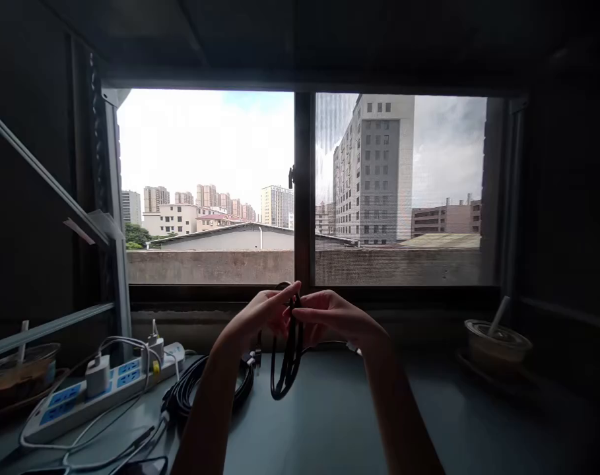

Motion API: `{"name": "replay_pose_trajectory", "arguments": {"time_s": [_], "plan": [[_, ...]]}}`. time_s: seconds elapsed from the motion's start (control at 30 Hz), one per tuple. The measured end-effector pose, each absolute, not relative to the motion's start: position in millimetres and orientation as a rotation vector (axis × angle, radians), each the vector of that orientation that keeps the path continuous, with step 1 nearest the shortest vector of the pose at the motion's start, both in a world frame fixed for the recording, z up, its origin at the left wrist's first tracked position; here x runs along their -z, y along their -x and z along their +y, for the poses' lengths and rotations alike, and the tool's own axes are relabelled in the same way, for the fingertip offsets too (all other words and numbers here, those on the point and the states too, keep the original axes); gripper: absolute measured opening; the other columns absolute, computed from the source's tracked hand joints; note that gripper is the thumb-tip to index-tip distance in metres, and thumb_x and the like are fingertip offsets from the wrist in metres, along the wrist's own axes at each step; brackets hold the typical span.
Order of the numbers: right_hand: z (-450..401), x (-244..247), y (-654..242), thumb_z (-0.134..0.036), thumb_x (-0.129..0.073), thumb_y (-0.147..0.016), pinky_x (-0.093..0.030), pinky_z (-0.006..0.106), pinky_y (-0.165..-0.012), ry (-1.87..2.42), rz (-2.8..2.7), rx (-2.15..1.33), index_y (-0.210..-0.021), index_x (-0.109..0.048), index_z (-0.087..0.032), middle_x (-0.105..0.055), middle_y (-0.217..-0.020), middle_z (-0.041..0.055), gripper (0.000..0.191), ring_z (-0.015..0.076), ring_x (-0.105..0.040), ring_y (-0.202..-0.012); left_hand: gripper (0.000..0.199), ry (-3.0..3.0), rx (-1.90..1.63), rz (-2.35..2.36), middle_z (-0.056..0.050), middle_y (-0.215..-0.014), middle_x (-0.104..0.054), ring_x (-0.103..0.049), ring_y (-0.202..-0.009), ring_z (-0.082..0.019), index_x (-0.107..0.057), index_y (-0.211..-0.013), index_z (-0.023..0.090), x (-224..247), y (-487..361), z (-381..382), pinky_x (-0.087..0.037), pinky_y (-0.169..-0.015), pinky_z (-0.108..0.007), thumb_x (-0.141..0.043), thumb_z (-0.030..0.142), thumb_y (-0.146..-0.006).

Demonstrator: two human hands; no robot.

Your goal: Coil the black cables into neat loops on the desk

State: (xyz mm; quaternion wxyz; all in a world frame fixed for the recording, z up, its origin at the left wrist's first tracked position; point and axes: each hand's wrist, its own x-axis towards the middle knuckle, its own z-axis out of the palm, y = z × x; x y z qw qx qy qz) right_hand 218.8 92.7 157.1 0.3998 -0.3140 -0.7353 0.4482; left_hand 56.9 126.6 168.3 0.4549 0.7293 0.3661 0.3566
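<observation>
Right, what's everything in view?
Held cable: 1, black, between hands
Coiled cable: 1, black, table left
Power strip: 1, white/blue, table left
Chargers: 2, white, on strip
Thin cables: several, white, near strip
Cups: 2, clear/brown, table sides
Straws: 2, white, in cups
Trays: 2, dark, under cups
Table: 1, blue-grey, below
Window: 1, dark-framed, ahead
Metal frame: 1, grey, around window
Buildings: several, grey and beige, outside
Hands: 2, bare, on held cable

Two hands point(335, 314), two cups point(498, 343), two straws point(499, 315), one power strip point(89, 408)
</observation>
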Motion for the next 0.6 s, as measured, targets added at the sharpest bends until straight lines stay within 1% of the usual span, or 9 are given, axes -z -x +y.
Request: {"name": "replay_pose_trajectory", "arguments": {"time_s": [0.07, 0.17, 0.23, 0.3, 0.4, 0.47, 0.5, 0.57, 0.6], "plan": [[94.8, -156.3, -217.7, -0.051, -0.068, -0.068, -0.047, 0.019, -0.053, 0.767, -1.837, -1.111, -0.077, -0.067, -0.014, -0.061, -0.063, -0.0003, 0.038, 0.0083, -0.057, -0.053, 0.042, -1.817, -0.891, 0.782, 0.001, -0.052, -0.053, -0.050, -0.050, -0.010, -0.056, -0.061, 0.015, -171.0, -62.5, 118.1, -0.035, -0.052, -0.022, -0.056, 0.056, -0.072], [94.1, -157.2, -218.7, -0.048, -0.073, -0.063, -0.044, 0.016, -0.049, 0.784, -1.728, -0.997, -0.068, -0.065, -0.014, -0.055, -0.058, -0.0039, 0.036, 0.0050, -0.052, -0.049, 0.031, -1.781, -1.074, 0.728, 0.001, -0.061, -0.057, -0.053, -0.060, -0.011, -0.059, -0.068, 0.015, -174.4, -67.9, 107.6, -0.039, -0.057, -0.021, -0.062, 0.045, -0.070], [90.0, -159.2, -222.3, -0.046, -0.074, -0.063, -0.042, 0.014, -0.046, 0.851, -1.651, -0.912, -0.067, -0.064, -0.014, -0.053, -0.054, -0.0047, 0.034, 0.0047, -0.051, -0.048, 0.026, -1.698, -1.253, 0.755, 0.000, -0.068, -0.061, -0.057, -0.064, -0.012, -0.060, -0.079, 0.015, -176.2, -67.5, 105.7, -0.042, -0.060, -0.022, -0.063, 0.038, -0.069], [83.7, -161.9, -228.0, -0.044, -0.073, -0.066, -0.043, 0.015, -0.045, 0.922, -1.510, -0.831, -0.065, -0.062, -0.014, -0.055, -0.052, -0.0033, 0.033, 0.0060, -0.053, -0.047, 0.028, -1.611, -1.388, 0.767, -0.001, -0.072, -0.063, -0.059, -0.062, -0.012, -0.058, -0.093, 0.014, -177.7, -65.2, 107.4, -0.044, -0.060, -0.023, -0.059, 0.033, -0.072], [73.6, -165.8, -238.4, -0.041, -0.063, -0.079, -0.048, 0.018, -0.047, 0.969, -1.253, -0.749, -0.066, -0.058, -0.015, -0.061, -0.059, 0.0001, 0.030, 0.0097, -0.059, -0.053, 0.029, -1.494, -1.593, 0.671, 0.004, -0.059, -0.057, -0.053, -0.046, -0.010, -0.052, -0.102, 0.013, -178.9, -61.8, 112.4, -0.042, -0.050, -0.023, -0.052, 0.026, -0.076], [67.8, -167.8, -244.6, -0.037, -0.049, -0.090, -0.051, 0.021, -0.051, 0.898, -1.103, -0.763, -0.068, -0.054, -0.017, -0.063, -0.065, 0.0006, 0.030, 0.0109, -0.062, -0.057, 0.024, -1.389, -1.771, 0.548, 0.008, -0.048, -0.045, -0.042, -0.037, -0.007, -0.052, -0.098, 0.014, -178.7, -60.2, 115.5, -0.035, -0.041, -0.021, -0.052, 0.025, -0.077], [65.3, -168.5, -247.1, -0.033, -0.041, -0.093, -0.052, 0.022, -0.054, 0.827, -1.040, -0.795, -0.068, -0.051, -0.017, -0.062, -0.064, -0.0002, 0.032, 0.0106, -0.061, -0.057, 0.020, -1.331, -1.851, 0.499, 0.010, -0.044, -0.039, -0.037, -0.035, -0.006, -0.052, -0.094, 0.015, -178.5, -59.3, 116.6, -0.032, -0.038, -0.020, -0.053, 0.026, -0.077], [61.1, -169.4, -250.9, -0.027, -0.032, -0.096, -0.052, 0.022, -0.055, 0.680, -0.957, -0.895, -0.068, -0.048, -0.017, -0.053, -0.053, -0.0045, 0.034, 0.0079, -0.055, -0.045, 0.018, -1.243, -1.958, 0.439, 0.011, -0.042, -0.033, -0.030, -0.034, -0.005, -0.051, -0.087, 0.017, -177.8, -56.3, 117.8, -0.027, -0.034, -0.020, -0.057, 0.030, -0.077], [59.5, -169.6, -252.4, -0.026, -0.031, -0.097, -0.050, 0.020, -0.050, 0.647, -0.957, -0.934, -0.070, -0.049, -0.017, -0.045, -0.047, -0.0072, 0.034, 0.0060, -0.047, -0.037, 0.018, -1.224, -1.981, 0.439, 0.011, -0.042, -0.032, -0.028, -0.034, -0.005, -0.050, -0.085, 0.018, -177.6, -53.9, 117.7, -0.026, -0.034, -0.020, -0.058, 0.032, -0.077]]}}
